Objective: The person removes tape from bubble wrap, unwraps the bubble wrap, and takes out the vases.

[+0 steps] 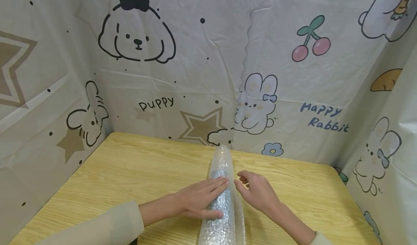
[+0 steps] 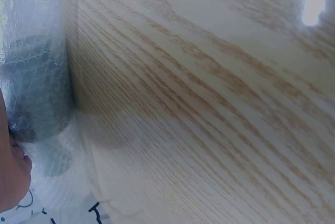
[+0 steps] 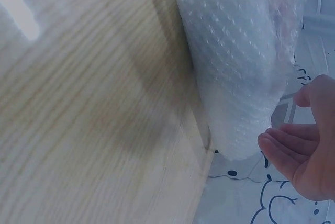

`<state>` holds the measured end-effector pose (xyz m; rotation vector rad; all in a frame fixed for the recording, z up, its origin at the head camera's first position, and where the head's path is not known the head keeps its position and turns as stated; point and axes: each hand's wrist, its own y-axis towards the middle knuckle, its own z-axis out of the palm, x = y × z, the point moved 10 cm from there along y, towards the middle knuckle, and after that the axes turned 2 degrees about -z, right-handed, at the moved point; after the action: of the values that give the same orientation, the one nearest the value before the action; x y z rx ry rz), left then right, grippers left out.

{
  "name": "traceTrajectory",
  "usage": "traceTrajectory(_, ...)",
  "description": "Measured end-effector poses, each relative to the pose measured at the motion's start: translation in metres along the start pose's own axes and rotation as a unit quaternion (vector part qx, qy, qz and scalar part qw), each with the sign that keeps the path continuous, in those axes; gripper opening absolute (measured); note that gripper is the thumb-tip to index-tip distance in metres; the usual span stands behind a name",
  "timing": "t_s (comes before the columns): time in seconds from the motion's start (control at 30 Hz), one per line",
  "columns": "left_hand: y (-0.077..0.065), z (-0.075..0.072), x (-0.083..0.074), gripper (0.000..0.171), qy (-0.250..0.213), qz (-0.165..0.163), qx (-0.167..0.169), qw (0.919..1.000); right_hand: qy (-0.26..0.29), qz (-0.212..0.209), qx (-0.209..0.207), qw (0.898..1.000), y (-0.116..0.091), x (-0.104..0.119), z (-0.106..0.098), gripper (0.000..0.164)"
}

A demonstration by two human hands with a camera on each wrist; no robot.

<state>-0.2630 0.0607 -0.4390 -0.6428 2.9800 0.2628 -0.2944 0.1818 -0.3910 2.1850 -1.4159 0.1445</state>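
Two bare hands attend a bubble-wrap roll (image 1: 219, 228) lying lengthwise on the bench (image 1: 130, 172), as the head view shows. The left hand (image 1: 205, 198) lies across its top, fingers straight and thumb spread, resting rather than gripping. The right hand (image 1: 258, 190) is just right of it, fingers loosely bent round nothing. The wrapping looks mostly done, but a loose flap (image 1: 240, 219) along the right side seems not yet secured. The far tip reaches about the bench's back edge, before the printed cloth (image 1: 195, 67); there is more room sideways.

In the left wrist view, a darker object (image 2: 39, 82) shows inside the wrap, which extends past it.

In the right wrist view, thumb and fingers stand apart near the roll's far end; whether fingertips touch it, I cannot tell.
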Motion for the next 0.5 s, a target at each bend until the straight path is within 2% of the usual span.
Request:
traceTrajectory(0.3, 0.0, 0.0, 0.001, 0.086, 0.003, 0.003, 0.002, 1.0, 0.007, 0.002, 0.015, 1.0, 0.021, -0.006, 0.008, 0.035)
traceTrajectory(0.5, 0.0, 0.001, 0.0, 0.086, 0.01, 0.006, -0.001, 0.9999, 0.004, -0.019, 0.029, 0.999, 0.03, -0.005, 0.014, 0.045)
